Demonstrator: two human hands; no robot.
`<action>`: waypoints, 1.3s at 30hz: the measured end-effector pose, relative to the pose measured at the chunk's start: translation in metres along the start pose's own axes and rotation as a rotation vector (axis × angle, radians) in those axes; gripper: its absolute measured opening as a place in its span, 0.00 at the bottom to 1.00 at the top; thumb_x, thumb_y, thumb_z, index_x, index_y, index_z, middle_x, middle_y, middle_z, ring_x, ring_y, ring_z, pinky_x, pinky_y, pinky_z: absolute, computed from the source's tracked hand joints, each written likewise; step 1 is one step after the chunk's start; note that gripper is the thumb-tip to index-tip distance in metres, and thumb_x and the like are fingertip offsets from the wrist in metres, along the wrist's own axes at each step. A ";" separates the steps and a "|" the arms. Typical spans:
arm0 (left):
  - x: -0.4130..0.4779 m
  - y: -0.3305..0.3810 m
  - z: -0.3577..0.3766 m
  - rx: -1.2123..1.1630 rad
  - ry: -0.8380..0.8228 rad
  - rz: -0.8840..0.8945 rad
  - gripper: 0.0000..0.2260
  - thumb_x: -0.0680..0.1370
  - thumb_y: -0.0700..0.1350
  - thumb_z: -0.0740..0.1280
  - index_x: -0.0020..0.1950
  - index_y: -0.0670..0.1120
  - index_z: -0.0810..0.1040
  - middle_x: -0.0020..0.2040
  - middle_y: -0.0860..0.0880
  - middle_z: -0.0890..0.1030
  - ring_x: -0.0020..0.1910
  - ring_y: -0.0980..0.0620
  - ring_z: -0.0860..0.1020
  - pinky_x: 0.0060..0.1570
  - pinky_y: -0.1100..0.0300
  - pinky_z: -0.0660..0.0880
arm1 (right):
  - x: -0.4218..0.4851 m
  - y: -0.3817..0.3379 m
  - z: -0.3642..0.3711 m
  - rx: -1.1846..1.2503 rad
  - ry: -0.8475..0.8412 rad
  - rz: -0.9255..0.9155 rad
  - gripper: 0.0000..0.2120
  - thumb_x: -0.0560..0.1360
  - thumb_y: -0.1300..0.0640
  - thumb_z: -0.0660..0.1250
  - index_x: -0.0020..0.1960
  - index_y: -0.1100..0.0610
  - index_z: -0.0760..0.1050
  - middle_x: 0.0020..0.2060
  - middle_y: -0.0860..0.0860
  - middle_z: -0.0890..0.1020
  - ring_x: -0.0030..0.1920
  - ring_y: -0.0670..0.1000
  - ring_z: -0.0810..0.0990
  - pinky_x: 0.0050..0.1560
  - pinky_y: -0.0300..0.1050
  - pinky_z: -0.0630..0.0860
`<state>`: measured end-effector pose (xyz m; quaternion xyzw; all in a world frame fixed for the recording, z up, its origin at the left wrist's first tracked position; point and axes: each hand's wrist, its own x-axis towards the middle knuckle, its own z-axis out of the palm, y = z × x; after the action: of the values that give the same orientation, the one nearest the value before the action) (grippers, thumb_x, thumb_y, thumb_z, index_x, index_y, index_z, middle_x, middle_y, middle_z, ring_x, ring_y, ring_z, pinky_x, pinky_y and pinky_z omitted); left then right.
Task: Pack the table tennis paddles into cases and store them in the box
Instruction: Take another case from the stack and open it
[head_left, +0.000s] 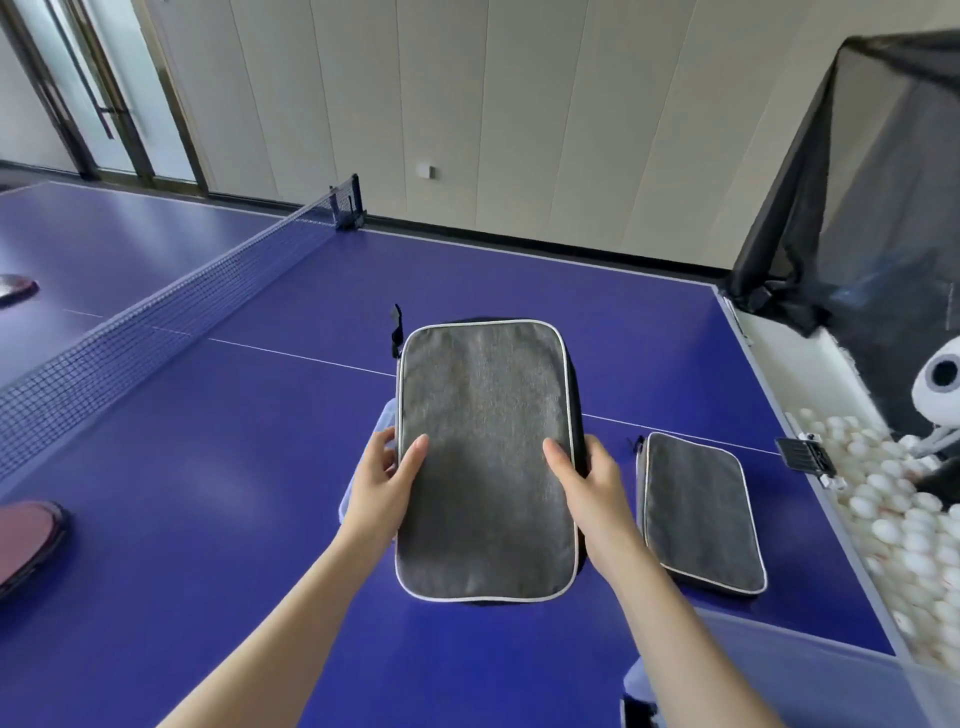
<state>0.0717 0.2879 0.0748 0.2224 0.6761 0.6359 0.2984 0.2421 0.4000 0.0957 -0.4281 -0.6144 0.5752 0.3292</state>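
Note:
I hold a grey paddle case (485, 457) with white piping flat above the blue table, one hand on each long edge. My left hand (384, 480) grips its left side and my right hand (589, 480) grips its right side, thumbs on top. A black strap hangs from its far left corner. Under the case a pale translucent box edge (383, 423) shows, mostly hidden. A second grey case (698, 512) lies flat on the table to the right. A red paddle (26, 538) lies at the left edge. Another paddle (15, 291) rests beyond the net.
The net (171, 306) crosses the blue table (208, 493) diagonally at the left. A ball-catch net of black mesh (852, 171) and a trough of white balls (893, 525) stand off the table's right edge. A translucent lid or bin (789, 670) sits at the near right.

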 end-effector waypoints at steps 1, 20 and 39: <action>-0.001 0.002 -0.018 -0.010 -0.009 0.002 0.13 0.79 0.53 0.64 0.62 0.51 0.72 0.52 0.52 0.82 0.49 0.55 0.81 0.45 0.59 0.76 | -0.009 -0.001 0.016 0.006 -0.001 0.005 0.08 0.77 0.50 0.66 0.51 0.53 0.76 0.45 0.53 0.81 0.46 0.51 0.79 0.49 0.43 0.75; -0.017 -0.010 -0.340 0.258 -0.038 0.217 0.11 0.77 0.45 0.68 0.51 0.55 0.66 0.45 0.59 0.79 0.45 0.62 0.78 0.41 0.65 0.73 | -0.131 -0.013 0.277 -0.294 0.108 -0.174 0.13 0.76 0.56 0.67 0.58 0.47 0.72 0.54 0.45 0.79 0.52 0.37 0.76 0.46 0.27 0.71; 0.006 -0.028 -0.378 0.982 0.068 0.870 0.18 0.80 0.62 0.48 0.51 0.51 0.69 0.38 0.56 0.78 0.39 0.53 0.72 0.41 0.64 0.66 | -0.110 -0.088 0.348 -1.029 0.034 -0.791 0.11 0.70 0.47 0.68 0.40 0.54 0.81 0.37 0.47 0.78 0.42 0.52 0.77 0.43 0.48 0.75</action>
<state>-0.1901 0.0143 0.0517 0.5657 0.7452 0.3224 -0.1436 -0.0365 0.1550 0.1499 -0.2814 -0.9176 0.0357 0.2786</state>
